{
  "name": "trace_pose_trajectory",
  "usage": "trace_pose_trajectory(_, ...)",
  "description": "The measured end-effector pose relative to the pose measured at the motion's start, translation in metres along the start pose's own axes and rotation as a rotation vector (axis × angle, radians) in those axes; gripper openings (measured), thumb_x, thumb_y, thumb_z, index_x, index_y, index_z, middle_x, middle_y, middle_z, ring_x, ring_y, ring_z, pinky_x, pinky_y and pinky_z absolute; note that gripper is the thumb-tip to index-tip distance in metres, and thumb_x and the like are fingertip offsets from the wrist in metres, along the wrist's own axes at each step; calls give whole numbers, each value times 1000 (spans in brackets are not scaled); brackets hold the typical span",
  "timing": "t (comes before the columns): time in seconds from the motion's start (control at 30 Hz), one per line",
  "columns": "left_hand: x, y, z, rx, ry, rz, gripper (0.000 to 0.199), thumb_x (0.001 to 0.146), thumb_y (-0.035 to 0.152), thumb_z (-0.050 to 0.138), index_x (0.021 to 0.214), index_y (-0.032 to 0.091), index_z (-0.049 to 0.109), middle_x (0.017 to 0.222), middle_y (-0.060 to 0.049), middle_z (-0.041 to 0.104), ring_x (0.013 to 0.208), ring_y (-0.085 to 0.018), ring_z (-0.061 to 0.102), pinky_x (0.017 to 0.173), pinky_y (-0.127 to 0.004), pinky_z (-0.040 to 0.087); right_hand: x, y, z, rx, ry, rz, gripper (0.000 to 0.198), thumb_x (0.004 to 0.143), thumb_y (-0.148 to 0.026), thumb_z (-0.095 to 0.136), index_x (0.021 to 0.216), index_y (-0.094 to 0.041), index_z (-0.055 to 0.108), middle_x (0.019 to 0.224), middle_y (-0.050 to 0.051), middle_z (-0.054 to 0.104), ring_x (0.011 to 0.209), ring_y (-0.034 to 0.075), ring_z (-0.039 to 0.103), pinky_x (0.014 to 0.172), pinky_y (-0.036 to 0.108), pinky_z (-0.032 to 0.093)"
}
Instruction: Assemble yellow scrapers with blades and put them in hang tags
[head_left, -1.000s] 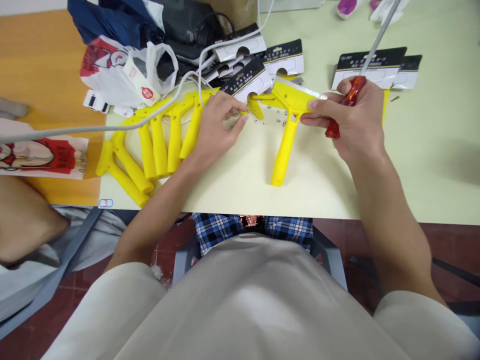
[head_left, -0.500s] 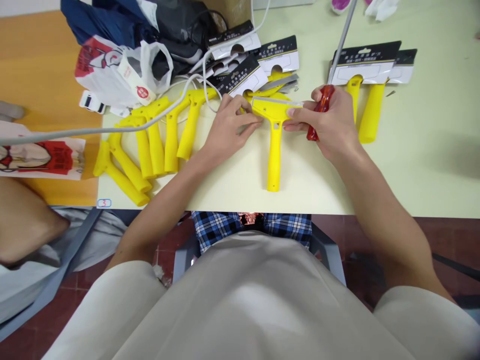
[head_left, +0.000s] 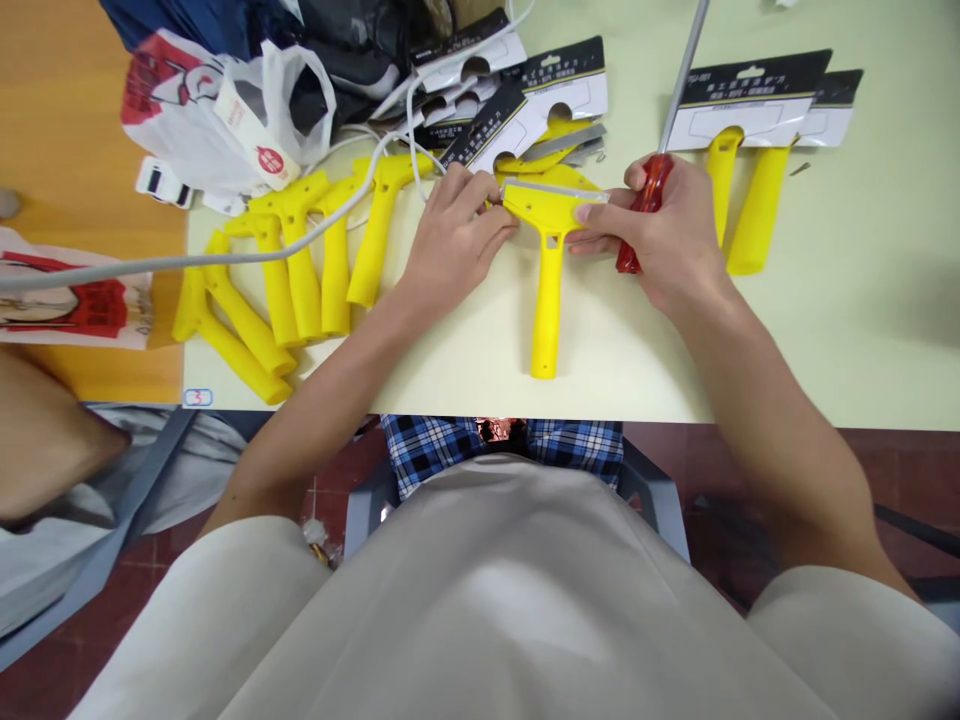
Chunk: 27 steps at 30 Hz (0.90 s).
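Note:
A yellow scraper [head_left: 549, 290] stands out in front of me, its wide head away from me and its handle pointing toward me. A metal strip runs along the far edge of the head. My right hand [head_left: 679, 225] grips the head's right end between thumb and fingers. The same hand also keeps a screwdriver [head_left: 654, 190] with a red handle, its long shaft pointing up and away. At the head's left end, my left hand [head_left: 456, 235] is closed in a pinch against the corner. Whatever its fingertips hold is too small to make out.
Several yellow scraper handles [head_left: 300, 290] lie in a row at left, under a grey cable [head_left: 225, 260]. Black-and-white package cards [head_left: 566, 80] and loose blades [head_left: 566, 140] are piled behind. Two carded scrapers [head_left: 757, 220] lie at right. A plastic bag [head_left: 176, 115] sits back left.
The fingers of my left hand have drawn tighter at the scraper's left corner. My right hand keeps its hold on scraper and screwdriver. The view has shifted slightly.

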<state>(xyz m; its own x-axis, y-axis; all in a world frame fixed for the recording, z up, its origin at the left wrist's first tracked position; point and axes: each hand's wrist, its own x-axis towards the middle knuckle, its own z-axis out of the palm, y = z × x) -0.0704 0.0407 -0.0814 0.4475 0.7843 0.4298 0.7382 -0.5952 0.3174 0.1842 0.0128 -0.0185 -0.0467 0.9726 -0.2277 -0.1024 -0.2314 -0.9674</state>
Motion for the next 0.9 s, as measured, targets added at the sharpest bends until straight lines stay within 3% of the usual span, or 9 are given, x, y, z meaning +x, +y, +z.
trace_pose_trajectory(0.2, -2, -3, -3, 24, 3, 24, 22, 115, 38, 55, 109, 35, 76, 126, -10, 73, 122, -36, 60, 111, -58, 49, 0, 0, 1, 2, 7, 7, 80, 57, -35, 102, 100, -19, 36, 79, -2, 61, 85, 25, 77, 77, 41, 70)
trace_pose_trajectory(0.37, -3, -3, -5, -18, 76, 64, 3, 107, 27, 70, 104, 29, 70, 121, -9, 71, 117, -33, 57, 109, -56, 50, -4, -2, 3, -20, 10, 15, 74, 60, -33, 100, 99, -19, 38, 78, -2, 60, 84, 22, 75, 81, 43, 70)
trace_pose_trajectory(0.57, -4, -6, 0, -35, 43, 8, 10, 112, 40, 63, 105, 33, 64, 127, -9, 68, 122, -34, 54, 111, -60, 49, -5, -3, 4, -22, 15, 24, 80, 55, -40, 104, 98, -20, 39, 77, -2, 59, 83, 22, 75, 79, 43, 69)
trace_pose_trajectory(0.73, -5, -10, 7, -104, 17, -63, 18, 113, 45, 60, 107, 29, 60, 130, -9, 64, 125, -32, 48, 116, -61, 43, -6, -4, 7, 0, 18, 19, 80, 52, -37, 102, 97, -20, 37, 71, -3, 53, 81, 26, 75, 76, 43, 66)
trace_pose_trajectory(0.9, -5, -5, -3, -106, -21, -73, 14, 112, 44, 56, 106, 35, 64, 132, -11, 68, 127, -39, 53, 114, -69, 45, -7, -5, 7, -11, 18, 26, 79, 54, -37, 101, 97, -19, 37, 70, -3, 51, 82, 24, 75, 77, 42, 66)
